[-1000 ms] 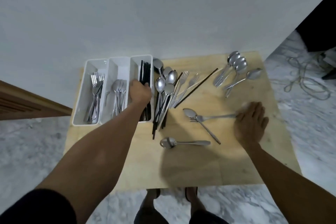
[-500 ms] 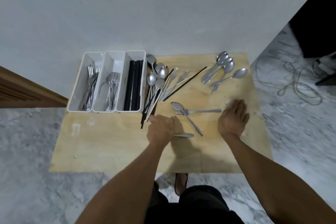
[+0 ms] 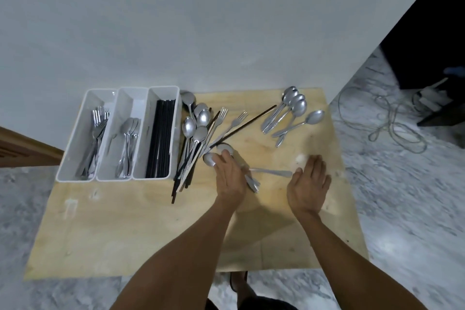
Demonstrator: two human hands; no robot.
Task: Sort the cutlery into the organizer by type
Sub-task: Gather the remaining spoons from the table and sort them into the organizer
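Note:
A white three-slot organizer (image 3: 151, 178) stands at the table's back left: forks (image 3: 97, 131) in the left slot, spoons (image 3: 128, 141) in the middle one, black chopsticks (image 3: 161, 138) in the right one. Just right of it lies a mixed pile (image 3: 198, 133) of spoons, forks and chopsticks. My left hand (image 3: 230, 176) is closed on spoons (image 3: 210, 158) at the table's middle; their bowls show by my thumb and the handles stick out to the right. One piece (image 3: 271, 172) lies between my hands. My right hand (image 3: 308, 184) rests flat on the wood.
Several spoons (image 3: 292, 111) lie grouped at the back right of the wooden table (image 3: 125, 234). A white wall stands right behind the table. Loose cables (image 3: 392, 128) lie on the marble floor to the right, and my feet show under the front edge.
My left hand left the chopstick slot, came down to the lone spoon at the front, closed on it and moved up to the crossed pieces. My right hand stayed flat.

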